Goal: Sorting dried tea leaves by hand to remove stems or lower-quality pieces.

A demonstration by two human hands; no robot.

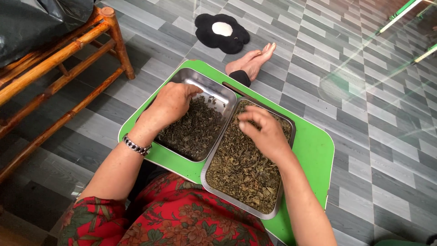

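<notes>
Two metal trays sit side by side on a green lap table [314, 150]. The left tray [223, 91] holds dark dried leaves [193, 130], partly filling it. The right tray [205, 175] is full of lighter olive-brown dried leaves [241, 168]. My left hand [170, 104], with a metal bracelet at the wrist, hovers over the left tray with fingers curled together, pinching at the dark leaves. My right hand [264, 130] rests over the right tray with fingertips bunched above the leaves; whether either hand holds any is hidden.
A bamboo chair [59, 68] with a black bag on it stands at the left. A bare foot [252, 61] lies beyond the table, and a black and white cushion [223, 32] lies on the grey tiled floor. A glass surface with green edging [400, 27] is at the upper right.
</notes>
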